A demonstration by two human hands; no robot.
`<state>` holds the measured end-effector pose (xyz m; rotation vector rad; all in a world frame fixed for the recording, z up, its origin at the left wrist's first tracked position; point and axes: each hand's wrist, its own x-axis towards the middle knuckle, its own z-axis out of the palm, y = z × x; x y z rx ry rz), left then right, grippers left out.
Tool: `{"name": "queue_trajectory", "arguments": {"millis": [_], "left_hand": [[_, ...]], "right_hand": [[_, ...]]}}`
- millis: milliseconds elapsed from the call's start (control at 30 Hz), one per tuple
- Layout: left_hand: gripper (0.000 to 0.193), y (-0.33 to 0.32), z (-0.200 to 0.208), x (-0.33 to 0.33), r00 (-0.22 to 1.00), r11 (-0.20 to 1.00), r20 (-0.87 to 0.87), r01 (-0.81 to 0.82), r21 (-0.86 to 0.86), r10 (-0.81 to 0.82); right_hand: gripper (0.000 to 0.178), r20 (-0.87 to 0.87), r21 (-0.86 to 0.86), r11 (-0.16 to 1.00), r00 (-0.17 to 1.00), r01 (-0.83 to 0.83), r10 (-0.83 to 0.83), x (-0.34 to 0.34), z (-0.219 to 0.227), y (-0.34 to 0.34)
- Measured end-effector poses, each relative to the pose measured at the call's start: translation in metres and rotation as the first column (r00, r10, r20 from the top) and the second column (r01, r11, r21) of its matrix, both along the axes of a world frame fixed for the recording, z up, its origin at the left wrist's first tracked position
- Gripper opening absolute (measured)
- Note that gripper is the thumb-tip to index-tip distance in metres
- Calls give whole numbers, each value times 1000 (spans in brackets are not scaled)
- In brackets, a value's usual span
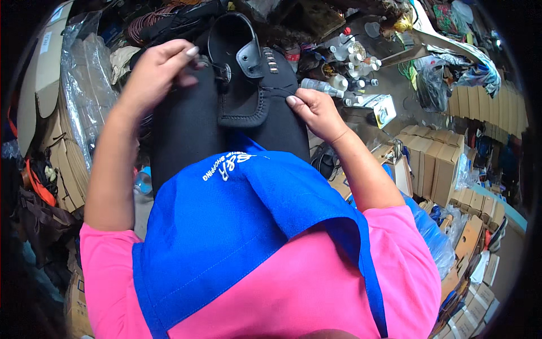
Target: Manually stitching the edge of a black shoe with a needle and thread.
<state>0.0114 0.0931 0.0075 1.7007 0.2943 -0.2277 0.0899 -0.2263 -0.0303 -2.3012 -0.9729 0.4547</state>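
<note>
A black shoe upper (243, 104), with a rounded collar loop at its far end and stitching along its near edge, lies across my black-clad thighs. Two eyelets show on its right flap. My right hand (317, 112) is just right of it, thumb and finger pinched on a black thread (276, 89) that runs to the upper's right side. Raised to the left of the upper, my left hand (169, 66) is closed with its fingers curled. Motion blurs those fingertips, and what they hold is hidden.
A blue apron (220, 209) covers my lap. Several bottles (353, 62) stand beyond my right hand. Stacked cardboard boxes (432, 161) are on the right; plastic-wrapped cartons (90, 85) stand on the left. A coil of brown cord (149, 25) lies at the far left.
</note>
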Motion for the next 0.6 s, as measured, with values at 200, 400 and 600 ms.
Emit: {"name": "queue_trajectory", "arguments": {"millis": [200, 400, 600], "left_hand": [[67, -6, 30, 12, 981, 983, 55, 183, 18, -184], [70, -44, 5, 50, 975, 975, -38, 218, 39, -217], [41, -44, -8, 50, 905, 899, 70, 404, 171, -420]], "right_hand": [[35, -253, 26, 997, 965, 77, -68, 3, 1, 2], [37, -533, 88, 982, 841, 168, -96, -9, 11, -9], [54, -923, 221, 756, 383, 616, -42, 6, 20, -29]]}}
